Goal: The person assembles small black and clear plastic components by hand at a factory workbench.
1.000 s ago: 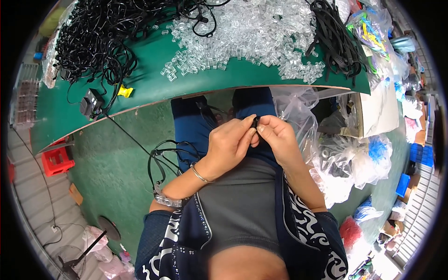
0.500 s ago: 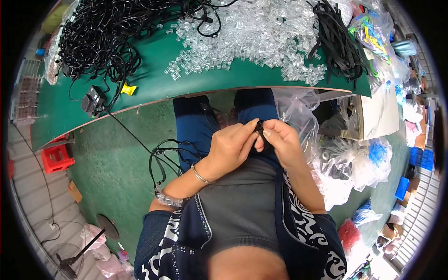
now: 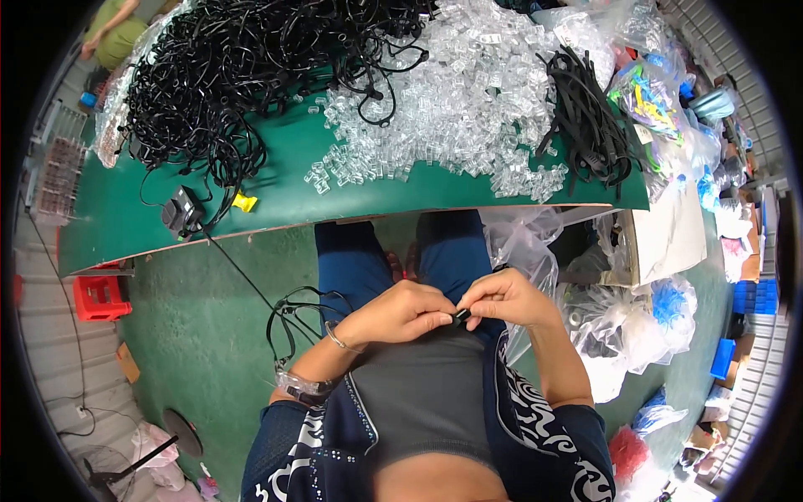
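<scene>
In front of my waist, my left hand (image 3: 407,311) and my right hand (image 3: 508,298) meet, fingertips pinched around a small black strap piece (image 3: 461,317). Most of that piece is covered by the fingers, so its full shape is hidden. A thin loop of black straps (image 3: 288,322) hangs beside my left forearm, near clear plastic pieces (image 3: 299,385) at the elbow. Ahead on the green table (image 3: 284,197) lie a heap of small clear plastic buckles (image 3: 452,109), a tangle of black cords (image 3: 217,79) and a bundle of flat black straps (image 3: 590,125).
A black device (image 3: 181,212) with a cable sits at the table's near left edge by a yellow piece (image 3: 244,202). Clear plastic bags (image 3: 640,335) and a carton (image 3: 669,238) stand to the right. A red stool (image 3: 102,297) is at left. Another person (image 3: 117,38) shows far left.
Both hands have come down closer to my waist, still pinching the small black strap piece. The head view has shifted, so the table sits lower and a person now shows at far left.
</scene>
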`<act>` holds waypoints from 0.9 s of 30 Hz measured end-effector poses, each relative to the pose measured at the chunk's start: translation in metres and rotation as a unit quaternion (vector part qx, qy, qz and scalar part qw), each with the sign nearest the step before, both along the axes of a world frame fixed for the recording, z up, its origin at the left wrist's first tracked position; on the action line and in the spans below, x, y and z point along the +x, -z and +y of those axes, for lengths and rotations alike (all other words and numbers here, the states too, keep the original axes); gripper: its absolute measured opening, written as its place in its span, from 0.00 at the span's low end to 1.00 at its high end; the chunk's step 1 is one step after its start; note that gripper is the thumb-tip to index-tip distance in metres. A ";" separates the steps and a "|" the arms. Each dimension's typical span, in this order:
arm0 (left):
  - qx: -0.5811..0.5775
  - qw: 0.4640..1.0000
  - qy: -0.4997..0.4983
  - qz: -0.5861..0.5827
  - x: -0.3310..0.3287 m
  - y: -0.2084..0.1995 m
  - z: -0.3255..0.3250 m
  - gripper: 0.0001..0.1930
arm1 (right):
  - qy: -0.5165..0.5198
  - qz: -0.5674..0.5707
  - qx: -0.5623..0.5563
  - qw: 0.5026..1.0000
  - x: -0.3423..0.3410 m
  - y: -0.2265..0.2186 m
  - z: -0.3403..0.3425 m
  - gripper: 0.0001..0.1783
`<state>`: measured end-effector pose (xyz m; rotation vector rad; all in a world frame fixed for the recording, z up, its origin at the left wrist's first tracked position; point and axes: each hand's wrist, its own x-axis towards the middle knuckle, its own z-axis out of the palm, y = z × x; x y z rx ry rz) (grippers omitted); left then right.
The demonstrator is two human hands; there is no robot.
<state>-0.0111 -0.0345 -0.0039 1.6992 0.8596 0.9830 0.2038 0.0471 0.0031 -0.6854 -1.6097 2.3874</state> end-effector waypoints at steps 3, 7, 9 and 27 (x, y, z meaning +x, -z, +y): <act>-0.015 0.999 0.051 -0.009 -0.002 -0.002 0.001 0.07 | -0.011 0.024 -0.079 0.996 0.002 0.008 -0.003 0.08; -0.016 0.997 0.068 0.013 0.001 -0.005 0.001 0.08 | -0.013 0.018 -0.099 0.995 0.005 0.017 -0.004 0.07; -0.011 0.998 0.064 0.027 0.001 -0.002 0.001 0.08 | 0.000 -0.010 -0.079 0.997 0.004 0.007 -0.007 0.05; -0.145 0.982 -0.091 -0.079 0.007 -0.020 -0.002 0.11 | 0.259 0.068 0.049 0.962 -0.020 0.009 0.000 0.10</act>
